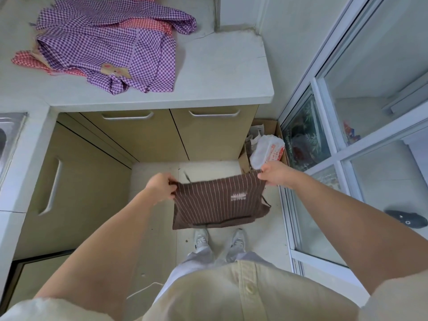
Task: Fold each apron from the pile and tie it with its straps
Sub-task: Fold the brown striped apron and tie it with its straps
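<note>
A brown apron with thin white stripes [217,202] hangs folded in the air in front of me, over the floor. My left hand [161,187] pinches its upper left corner and my right hand [276,173] pinches its upper right corner. A thin dark strap dangles at the apron's right edge and another pokes up near the top left. A pile of purple checked aprons [108,47], with red checked cloth beneath, lies crumpled on the white counter [220,72] at the back.
Beige cabinet doors [139,135] with metal handles stand below the counter. A steel sink [9,135] sits at the left edge. A cardboard box [266,144] holding white bags stands on the floor by the glass sliding door [324,181] at right.
</note>
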Motion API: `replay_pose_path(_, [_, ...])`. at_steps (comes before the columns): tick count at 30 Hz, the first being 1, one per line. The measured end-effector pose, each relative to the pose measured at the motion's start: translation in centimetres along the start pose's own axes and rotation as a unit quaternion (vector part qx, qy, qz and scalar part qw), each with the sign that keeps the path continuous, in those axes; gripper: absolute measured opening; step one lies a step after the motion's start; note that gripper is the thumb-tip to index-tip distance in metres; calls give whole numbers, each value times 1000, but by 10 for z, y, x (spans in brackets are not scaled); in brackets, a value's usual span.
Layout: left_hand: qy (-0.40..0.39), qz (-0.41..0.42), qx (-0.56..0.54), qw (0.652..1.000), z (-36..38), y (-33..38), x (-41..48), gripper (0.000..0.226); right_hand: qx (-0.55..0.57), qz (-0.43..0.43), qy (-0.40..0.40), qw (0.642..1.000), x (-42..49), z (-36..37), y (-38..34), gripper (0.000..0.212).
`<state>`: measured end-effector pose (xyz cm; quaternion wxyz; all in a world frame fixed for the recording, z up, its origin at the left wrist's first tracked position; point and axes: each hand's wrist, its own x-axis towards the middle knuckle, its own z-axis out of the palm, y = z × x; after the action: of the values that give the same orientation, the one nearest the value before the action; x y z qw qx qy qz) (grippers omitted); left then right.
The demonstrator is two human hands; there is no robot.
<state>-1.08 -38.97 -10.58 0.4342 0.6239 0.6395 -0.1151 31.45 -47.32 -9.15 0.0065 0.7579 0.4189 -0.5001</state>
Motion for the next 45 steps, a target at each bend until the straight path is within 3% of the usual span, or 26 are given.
replay_pose_path(4, [218,46,-115,968,-4,11,3,14,53,-96,215,970,1,0,-12,29])
replay_pose_path(6, [236,36,-99,966,-3,12,5,16,51,-89,189,977,4,0,-14,24])
replay_pose_path(7, [191,20,-66,979,-3,10,7,16,24,-69,121,990,3,-1,-14,21])
replay_pose_path(9, [-19,-8,75,997,-6,10,-3,15,-54,-5,-41,998,-1,-2,-9,14])
replay_pose_path(10, [-118,-5,141,983,-8,9,-7,16,-81,17,-60,995,-1,-2,-4,17])
replay_pose_path(12, [-191,-13,103,976,-7,10,-11,16,-78,25,41,996,3,-2,3,24])
replay_pose_path(14, [-125,-9,9,992,-5,18,-11,13,-61,31,166,984,6,0,3,24])
replay_pose_path(16, [34,18,-37,999,-4,26,-6,16,-42,24,205,978,5,2,-3,21])
replay_pose_path(18, [208,12,-63,976,-6,29,-6,20,23,-36,137,990,-1,3,-20,15])
replay_pose_path(19, [275,-22,-79,958,-10,26,-5,22,82,-66,58,993,-7,4,-31,13])
replay_pose_path(21, [326,-110,-93,934,-17,18,-5,26,148,-94,-114,978,-14,8,-46,14])
replay_pose_path(22, [301,-125,-72,942,-20,16,-4,28,142,-94,-142,975,-13,11,-48,12])
replay_pose_path(23, [232,-95,-34,967,-21,18,-5,28,124,-88,-108,983,-9,12,-47,10])
replay_pose_path(25, [-12,26,40,999,-14,32,-16,24,70,-48,77,993,0,5,-35,14])
replay_pose_path(26, [-131,66,46,988,-6,40,-21,21,35,-15,171,984,2,-1,-25,16])
replay_pose_path(27, [-204,79,14,976,1,46,-24,18,14,15,234,972,4,-7,-15,18])
replay_pose_path(28, [-215,84,-28,973,6,50,-25,16,9,33,266,963,6,-12,-4,20])
replay_pose_path(29, [-165,87,-57,981,8,52,-21,14,15,37,273,961,7,-15,4,22])
replay_pose_path(32, [106,66,-68,990,1,43,-6,14,70,-5,272,960,8,-15,5,24])
replay_pose_path(34, [190,42,-113,974,-9,32,3,16,122,-56,269,954,6,-11,-4,24])
replay_pose_path(37, [248,3,-104,963,-17,23,8,20,150,-131,279,940,-2,-5,-20,17])
replay_pose_path(40, [248,-33,-117,961,-17,24,4,22,230,-152,239,931,-9,0,-31,22])
replay_pose_path(42, [227,-69,-207,949,-17,23,2,20,274,-137,146,941,-10,1,-35,22])
replay_pose_path(45, [206,-122,-349,906,-18,20,0,17,261,-109,-77,956,-13,5,-32,1])
